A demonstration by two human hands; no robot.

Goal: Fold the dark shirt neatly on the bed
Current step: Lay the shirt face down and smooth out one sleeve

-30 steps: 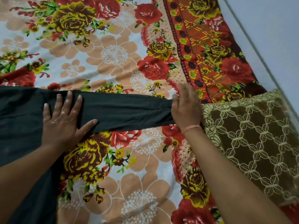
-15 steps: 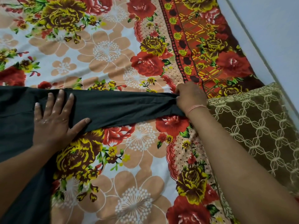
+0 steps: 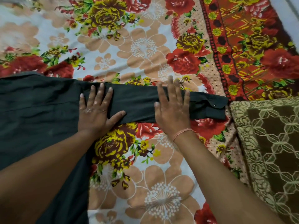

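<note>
The bed (image 3: 145, 46), covered in a flowered sheet, carries the dark shirt (image 3: 37, 110), whose body lies at the left and runs out of view, so I cannot tell whether that part is smooth. A patterned cushion (image 3: 267, 143) sits at the right. The sleeve (image 3: 137, 102) stretches flat across the sheet toward it. The left hand (image 3: 95, 110) presses near the shoulder and the right hand (image 3: 173, 107) further along; neither has a grip, both lying flat with straight fingers. The cuff (image 3: 210, 107), with its button (image 3: 215, 104), ends just beside the cushion. Folding the sleeve over with uneven pressure could probably drag cloth into ridges, or skew the fold.
</note>
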